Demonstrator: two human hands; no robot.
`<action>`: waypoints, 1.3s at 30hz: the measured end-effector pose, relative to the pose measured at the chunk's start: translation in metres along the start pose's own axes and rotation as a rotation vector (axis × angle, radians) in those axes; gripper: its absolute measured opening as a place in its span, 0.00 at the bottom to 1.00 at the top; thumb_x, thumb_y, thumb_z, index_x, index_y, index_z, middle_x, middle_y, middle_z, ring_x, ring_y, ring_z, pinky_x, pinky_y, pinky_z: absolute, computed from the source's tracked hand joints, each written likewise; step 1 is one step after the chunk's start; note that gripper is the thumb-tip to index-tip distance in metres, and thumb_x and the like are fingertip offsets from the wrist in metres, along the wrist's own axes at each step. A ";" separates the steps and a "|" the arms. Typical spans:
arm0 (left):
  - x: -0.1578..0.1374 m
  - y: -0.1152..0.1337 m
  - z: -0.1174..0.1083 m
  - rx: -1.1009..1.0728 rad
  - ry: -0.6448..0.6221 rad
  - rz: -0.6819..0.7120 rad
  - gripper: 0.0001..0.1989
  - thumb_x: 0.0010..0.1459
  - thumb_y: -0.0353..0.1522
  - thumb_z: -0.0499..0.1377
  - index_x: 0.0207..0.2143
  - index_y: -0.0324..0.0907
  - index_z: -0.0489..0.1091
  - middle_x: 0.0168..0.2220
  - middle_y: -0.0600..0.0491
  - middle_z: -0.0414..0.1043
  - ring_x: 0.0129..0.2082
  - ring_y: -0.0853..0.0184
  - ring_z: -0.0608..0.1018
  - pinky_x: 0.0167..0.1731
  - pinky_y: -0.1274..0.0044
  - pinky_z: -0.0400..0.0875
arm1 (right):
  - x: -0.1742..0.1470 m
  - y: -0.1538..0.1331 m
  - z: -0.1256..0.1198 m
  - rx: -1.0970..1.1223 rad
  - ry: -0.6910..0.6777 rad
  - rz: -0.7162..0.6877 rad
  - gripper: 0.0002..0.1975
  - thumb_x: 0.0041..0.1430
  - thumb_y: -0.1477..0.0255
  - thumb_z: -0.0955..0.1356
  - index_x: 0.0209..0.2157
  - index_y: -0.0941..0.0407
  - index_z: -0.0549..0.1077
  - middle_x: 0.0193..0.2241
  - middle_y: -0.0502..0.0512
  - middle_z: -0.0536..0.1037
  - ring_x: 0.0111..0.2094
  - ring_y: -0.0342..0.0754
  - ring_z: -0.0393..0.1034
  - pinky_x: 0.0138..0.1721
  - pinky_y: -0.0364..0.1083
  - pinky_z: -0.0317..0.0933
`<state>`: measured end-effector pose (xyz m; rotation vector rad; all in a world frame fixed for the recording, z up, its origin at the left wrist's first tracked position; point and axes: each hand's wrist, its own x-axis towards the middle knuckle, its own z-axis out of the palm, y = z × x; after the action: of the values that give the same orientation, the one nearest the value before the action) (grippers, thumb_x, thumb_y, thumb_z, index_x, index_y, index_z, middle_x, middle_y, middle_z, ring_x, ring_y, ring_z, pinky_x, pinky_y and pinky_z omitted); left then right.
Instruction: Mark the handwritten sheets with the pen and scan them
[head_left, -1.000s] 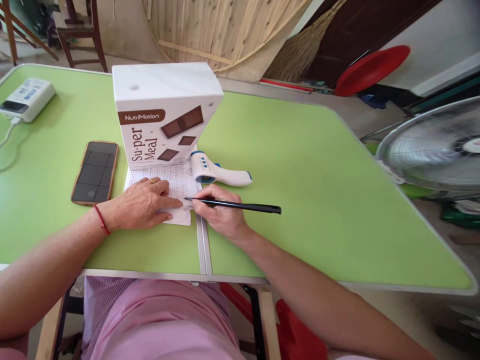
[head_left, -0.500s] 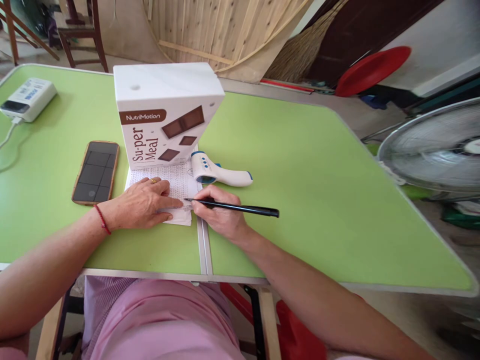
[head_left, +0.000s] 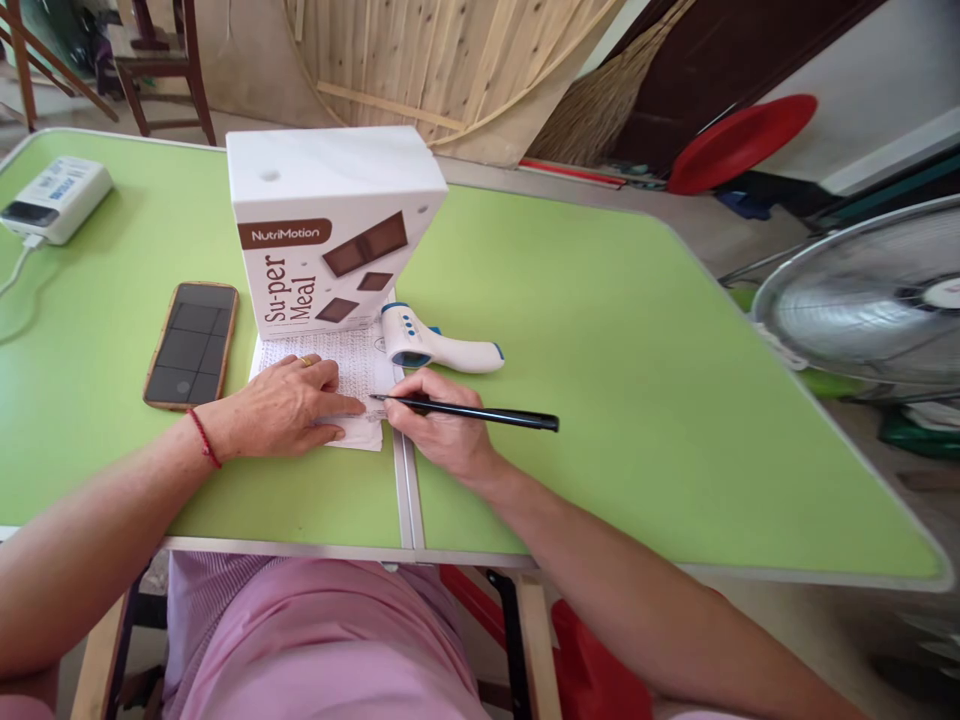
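Note:
A sheet of paper [head_left: 352,362] covered in small writing lies on the green table, its far part hidden by a white box. My left hand [head_left: 289,408] rests flat on the paper, index finger stretched toward the pen tip, holding nothing. Pinched in the fingers of my right hand [head_left: 446,425] is a black pen [head_left: 510,416], its tip at the paper's right side. The white NutriMotion box [head_left: 337,235] stands upright just beyond the paper. Beside its lower right corner lies a white and blue infrared thermometer [head_left: 442,345], partly over the paper's edge.
Left of the paper lies a smartphone [head_left: 191,345] in a brown case. A white power bank [head_left: 58,198] with a cable sits at the far left of the table [head_left: 637,400]. A fan [head_left: 877,295] stands off the right edge. Behind are a chair [head_left: 161,65] and a broom [head_left: 611,85].
Both hands, the pen and the paper look almost the same as before. The view has shifted very slightly.

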<state>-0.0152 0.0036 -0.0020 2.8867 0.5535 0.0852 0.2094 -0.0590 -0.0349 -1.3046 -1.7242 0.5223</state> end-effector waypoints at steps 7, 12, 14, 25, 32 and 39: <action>-0.001 -0.001 0.001 0.011 0.018 0.005 0.18 0.66 0.37 0.56 0.57 0.48 0.72 0.39 0.46 0.68 0.33 0.63 0.70 0.39 0.70 0.66 | 0.001 -0.002 -0.001 0.010 -0.018 -0.017 0.05 0.51 0.74 0.68 0.24 0.53 0.69 0.18 0.45 0.72 0.19 0.41 0.63 0.21 0.42 0.58; -0.001 -0.001 0.001 0.004 0.012 0.005 0.18 0.66 0.36 0.56 0.57 0.47 0.72 0.39 0.46 0.68 0.33 0.62 0.71 0.39 0.69 0.67 | 0.001 -0.003 -0.001 0.001 -0.011 -0.010 0.05 0.51 0.75 0.68 0.23 0.53 0.69 0.18 0.46 0.72 0.19 0.41 0.63 0.21 0.42 0.58; -0.001 -0.001 0.001 0.003 0.006 0.001 0.18 0.66 0.36 0.57 0.57 0.47 0.72 0.39 0.46 0.68 0.33 0.62 0.71 0.39 0.69 0.67 | 0.001 -0.002 -0.001 0.002 -0.005 -0.008 0.05 0.51 0.74 0.68 0.23 0.53 0.69 0.18 0.45 0.72 0.19 0.41 0.63 0.21 0.41 0.57; -0.001 -0.001 0.000 0.004 0.009 0.003 0.18 0.66 0.37 0.57 0.57 0.47 0.73 0.39 0.46 0.68 0.33 0.62 0.71 0.39 0.69 0.67 | 0.001 -0.001 0.000 0.005 0.013 -0.012 0.05 0.51 0.74 0.67 0.23 0.53 0.68 0.17 0.45 0.72 0.18 0.40 0.63 0.21 0.41 0.58; 0.000 -0.001 0.000 0.004 0.000 -0.003 0.18 0.67 0.37 0.57 0.57 0.47 0.73 0.39 0.46 0.68 0.33 0.62 0.71 0.39 0.69 0.67 | 0.001 -0.001 0.000 -0.022 0.018 -0.050 0.06 0.50 0.75 0.67 0.23 0.53 0.67 0.17 0.45 0.71 0.18 0.40 0.62 0.21 0.41 0.57; -0.001 -0.002 0.001 0.013 0.020 0.009 0.18 0.67 0.37 0.57 0.57 0.47 0.72 0.39 0.47 0.68 0.33 0.63 0.71 0.39 0.70 0.66 | 0.000 0.000 0.001 -0.010 0.014 -0.004 0.05 0.49 0.74 0.67 0.22 0.53 0.67 0.17 0.45 0.71 0.18 0.40 0.62 0.21 0.41 0.57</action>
<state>-0.0171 0.0048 -0.0036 2.9045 0.5463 0.1121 0.2087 -0.0591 -0.0350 -1.3082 -1.7198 0.5016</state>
